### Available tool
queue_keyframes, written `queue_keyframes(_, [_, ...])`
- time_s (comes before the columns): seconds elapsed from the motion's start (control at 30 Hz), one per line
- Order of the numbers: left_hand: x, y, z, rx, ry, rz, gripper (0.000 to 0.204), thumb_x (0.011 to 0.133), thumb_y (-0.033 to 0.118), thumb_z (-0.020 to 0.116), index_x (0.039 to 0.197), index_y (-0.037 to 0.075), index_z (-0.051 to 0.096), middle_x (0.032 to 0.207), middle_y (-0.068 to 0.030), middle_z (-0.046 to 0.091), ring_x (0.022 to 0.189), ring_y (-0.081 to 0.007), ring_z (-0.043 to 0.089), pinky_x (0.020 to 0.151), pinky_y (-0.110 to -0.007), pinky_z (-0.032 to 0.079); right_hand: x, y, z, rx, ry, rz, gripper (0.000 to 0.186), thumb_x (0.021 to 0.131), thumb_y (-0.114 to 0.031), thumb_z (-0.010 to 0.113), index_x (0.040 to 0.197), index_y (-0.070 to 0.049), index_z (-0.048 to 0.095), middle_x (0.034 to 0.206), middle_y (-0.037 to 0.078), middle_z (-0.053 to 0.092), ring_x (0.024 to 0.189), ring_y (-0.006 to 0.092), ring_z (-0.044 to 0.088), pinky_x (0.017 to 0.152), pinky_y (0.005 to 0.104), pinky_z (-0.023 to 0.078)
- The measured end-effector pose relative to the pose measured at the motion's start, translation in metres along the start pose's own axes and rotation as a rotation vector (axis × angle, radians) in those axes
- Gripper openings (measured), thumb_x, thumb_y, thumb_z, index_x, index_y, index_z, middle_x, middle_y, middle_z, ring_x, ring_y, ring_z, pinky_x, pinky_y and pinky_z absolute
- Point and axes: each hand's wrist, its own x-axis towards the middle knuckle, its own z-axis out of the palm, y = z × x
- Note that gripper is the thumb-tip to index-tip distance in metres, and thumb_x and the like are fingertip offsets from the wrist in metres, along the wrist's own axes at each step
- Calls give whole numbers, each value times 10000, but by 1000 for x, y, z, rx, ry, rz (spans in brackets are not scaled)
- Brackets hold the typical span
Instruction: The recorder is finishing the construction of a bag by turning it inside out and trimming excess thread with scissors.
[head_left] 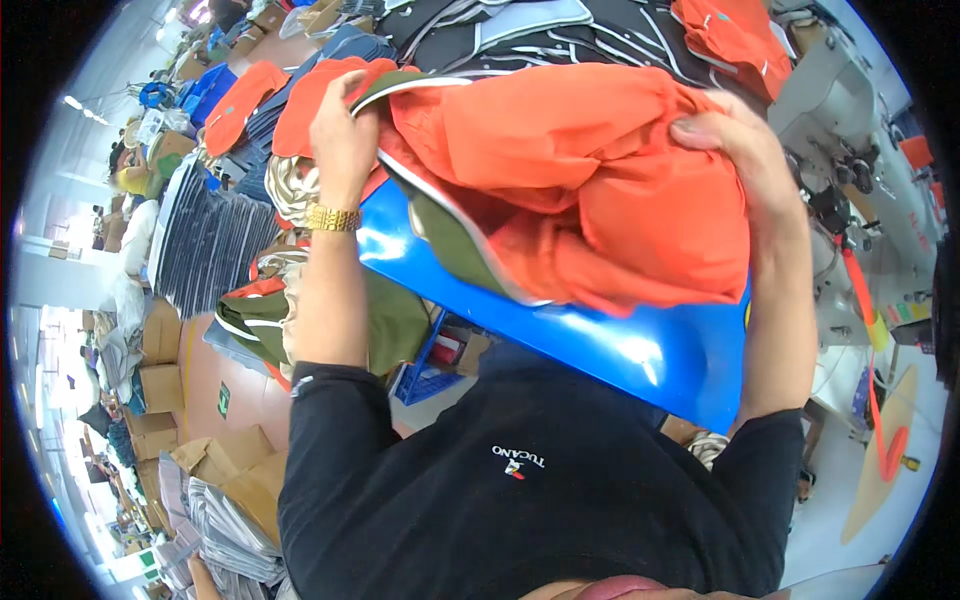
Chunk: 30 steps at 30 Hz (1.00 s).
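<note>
Stretched between my two hands is a bulky sewn piece of orange fabric (590, 170), with olive-green panels and white piping along its left edge. My left hand (345, 135), with a gold watch (333, 218) at the wrist, grips the green, piped edge. At the other end my right hand (735, 150) holds the bunched orange cloth, thumb on top and the other fingers mostly hidden behind it. The piece is raised over a glossy blue work surface (590, 345), and its lower folds hang loosely.
A sewing machine (825, 115) stands at the right. Dark piped fabric pieces (540, 30) lie at the far side, with orange cloth (735, 40) beside them. Stacked grey panels (205, 240) and a green piped piece (395, 325) are on the left, above cardboard boxes (250, 490).
</note>
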Motion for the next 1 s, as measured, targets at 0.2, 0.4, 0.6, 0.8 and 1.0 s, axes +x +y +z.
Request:
queue_keyframes(0.2, [-84, 29, 62, -1467, -440, -994, 248, 957, 88, 546, 1160, -8, 652, 1147, -88, 688, 1066, -201, 651, 956, -348, 517, -24, 49, -4, 920, -60, -65, 387, 939, -186, 550, 1238, 56, 589, 1207, 160, 667, 1136, 268, 634, 1057, 394, 454])
queue_keyframes(0.4, [-108, 79, 3, -2303, -573, -781, 370, 1044, 242, 451, 1294, -1, 574, 1312, -151, 627, 1187, -287, 612, 1055, -427, 465, -26, 133, -17, 1194, 67, 59, 372, 989, -369, 528, 1186, -75, 643, 1224, 105, 682, 1103, 286, 651, 1012, 426, 483])
queue_keyframes(0.6, [-69, 26, 19, -828, -539, -557, 458, 1063, 422, 466, 1187, 16, 637, 1165, -37, 636, 1047, -99, 557, 957, -287, 448, -45, 181, -23, 309, 366, 299, 395, 975, -307, 630, 1268, -42, 613, 1213, 72, 672, 1092, 195, 641, 957, 341, 506])
queue_keyframes(0.8, [-145, 10, -15, -553, -360, -488, 548, 997, 288, 612, 1392, -64, 470, 1310, -150, 590, 1206, -199, 545, 1041, -331, 407, -57, 84, 21, -179, 300, -153, 407, 915, -140, 715, 1295, -36, 612, 1162, 74, 682, 1045, 165, 646, 918, 311, 519])
queue_keyframes(1.0, [-209, 59, -39, -199, -433, -424, 900, 822, 295, 780, 1478, -98, 305, 1464, -296, 422, 1386, -394, 405, 1142, -435, 326, -15, 95, 106, -516, -375, -295, 450, 826, -166, 746, 1220, 17, 625, 1164, 191, 675, 1071, 305, 669, 918, 370, 530])
